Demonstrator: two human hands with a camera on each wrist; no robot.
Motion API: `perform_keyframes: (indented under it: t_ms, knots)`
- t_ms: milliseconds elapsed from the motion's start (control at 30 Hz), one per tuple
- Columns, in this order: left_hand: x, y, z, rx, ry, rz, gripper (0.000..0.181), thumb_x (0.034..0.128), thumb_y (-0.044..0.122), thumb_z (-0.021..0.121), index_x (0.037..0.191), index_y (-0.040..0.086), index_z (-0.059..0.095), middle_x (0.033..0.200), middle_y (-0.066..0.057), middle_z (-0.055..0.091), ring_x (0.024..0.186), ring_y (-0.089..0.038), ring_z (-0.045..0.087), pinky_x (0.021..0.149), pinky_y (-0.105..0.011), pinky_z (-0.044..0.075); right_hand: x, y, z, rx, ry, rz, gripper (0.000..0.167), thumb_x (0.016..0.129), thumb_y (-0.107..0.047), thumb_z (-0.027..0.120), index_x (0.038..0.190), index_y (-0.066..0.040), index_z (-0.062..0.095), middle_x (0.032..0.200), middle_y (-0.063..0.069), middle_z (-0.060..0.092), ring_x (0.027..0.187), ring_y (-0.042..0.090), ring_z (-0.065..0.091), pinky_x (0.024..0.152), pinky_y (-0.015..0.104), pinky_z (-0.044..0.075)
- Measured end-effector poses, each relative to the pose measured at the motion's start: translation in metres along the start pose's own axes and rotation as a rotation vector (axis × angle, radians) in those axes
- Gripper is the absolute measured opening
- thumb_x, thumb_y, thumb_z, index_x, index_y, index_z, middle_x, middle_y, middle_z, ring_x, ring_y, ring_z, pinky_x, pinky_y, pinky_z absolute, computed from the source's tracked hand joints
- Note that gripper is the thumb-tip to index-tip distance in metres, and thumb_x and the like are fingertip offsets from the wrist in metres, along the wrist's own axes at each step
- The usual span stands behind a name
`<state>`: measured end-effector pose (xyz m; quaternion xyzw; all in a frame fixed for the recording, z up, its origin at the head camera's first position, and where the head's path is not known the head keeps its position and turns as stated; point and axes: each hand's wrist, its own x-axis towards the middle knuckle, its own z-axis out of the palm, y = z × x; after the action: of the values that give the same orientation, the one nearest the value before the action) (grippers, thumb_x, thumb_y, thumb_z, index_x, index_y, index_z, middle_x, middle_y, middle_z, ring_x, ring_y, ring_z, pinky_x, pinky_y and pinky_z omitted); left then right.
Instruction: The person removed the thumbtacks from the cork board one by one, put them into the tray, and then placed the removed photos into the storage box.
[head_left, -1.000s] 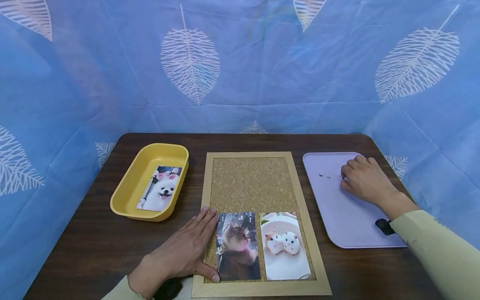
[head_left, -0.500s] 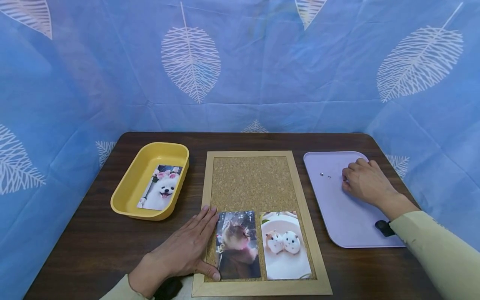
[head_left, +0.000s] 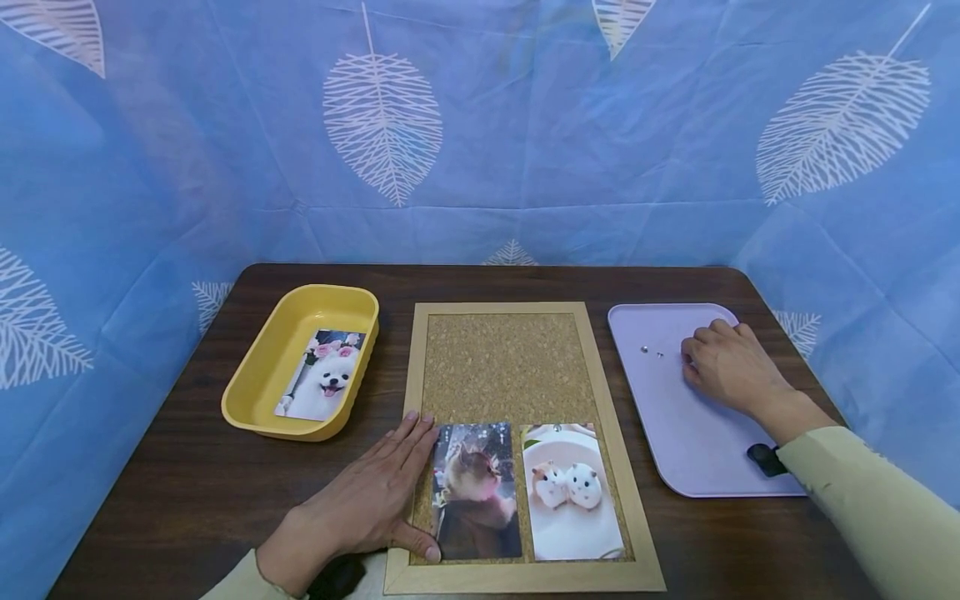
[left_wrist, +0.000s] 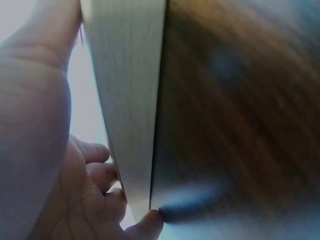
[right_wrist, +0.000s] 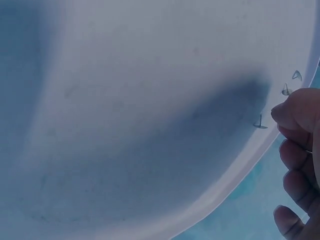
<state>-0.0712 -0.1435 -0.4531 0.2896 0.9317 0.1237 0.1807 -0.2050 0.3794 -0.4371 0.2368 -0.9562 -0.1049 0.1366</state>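
Note:
My left hand (head_left: pixel 363 498) lies flat with spread fingers on the left edge of the wood-framed cork board (head_left: pixel 500 367), its thumb at the lower corner of a cat photo (head_left: pixel 476 492). A photo of two hamsters (head_left: pixel 573 492) lies to the right of that one. Over the lilac tray (head_left: pixel 705 442) my right hand (head_left: pixel 731 367) is lowered with bent fingers. Two small tacks (head_left: pixel 652 352) are left of it. The right wrist view shows a tack (right_wrist: pixel 260 122) and two others near the thumb; a small glint shows between the fingers, and whether they pinch anything is unclear.
At the left of the dark wooden table (head_left: pixel 187 475) stands a yellow basket (head_left: pixel 300 312) holding a photo of a white dog (head_left: pixel 322 379). A blue cloth with white leaf shapes (head_left: pixel 382 125) hangs behind and at both sides.
The right hand has shifted only slightly over the tray, its fingers staying bent. The left hand, board and photos look the same.

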Motion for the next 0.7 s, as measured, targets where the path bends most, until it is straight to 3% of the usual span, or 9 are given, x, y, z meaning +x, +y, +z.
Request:
perform_keyframes:
  t_ms: [233, 467, 700]
  knots:
    - [-0.002, 0.000, -0.001, -0.012, 0.017, 0.011, 0.139, 0.0709, 0.095, 0.060, 0.170, 0.009, 0.013, 0.179, -0.010, 0.006, 0.165, -0.031, 0.003, 0.131, -0.055, 0.020, -0.002, -0.004, 0.000, 0.006, 0.020, 0.010, 0.013, 0.086, -0.017, 0.079, 0.084, -0.007, 0.071, 0.079, 0.008, 0.065, 0.082, 0.034, 0.056, 0.070, 0.051, 0.040]
    - [-0.001, 0.000, 0.000, -0.016, 0.030, 0.014, 0.138, 0.0724, 0.094, 0.059, 0.170, 0.008, 0.014, 0.178, -0.011, 0.008, 0.165, -0.032, 0.004, 0.130, -0.055, 0.022, -0.004, -0.019, -0.009, 0.056, 0.127, 0.031, 0.016, 0.084, -0.015, 0.079, 0.094, -0.004, 0.074, 0.093, 0.016, 0.071, 0.091, 0.040, 0.060, 0.072, 0.055, 0.041]
    - [-0.001, 0.000, -0.002, -0.045, 0.059, 0.015, 0.130, 0.0775, 0.089, 0.061, 0.170, 0.008, 0.017, 0.177, -0.013, 0.014, 0.165, -0.033, 0.006, 0.129, -0.056, 0.023, 0.003, -0.052, -0.028, 0.113, 0.251, 0.004, 0.029, 0.084, -0.016, 0.081, 0.107, 0.000, 0.073, 0.107, 0.020, 0.071, 0.100, 0.043, 0.061, 0.082, 0.060, 0.046]
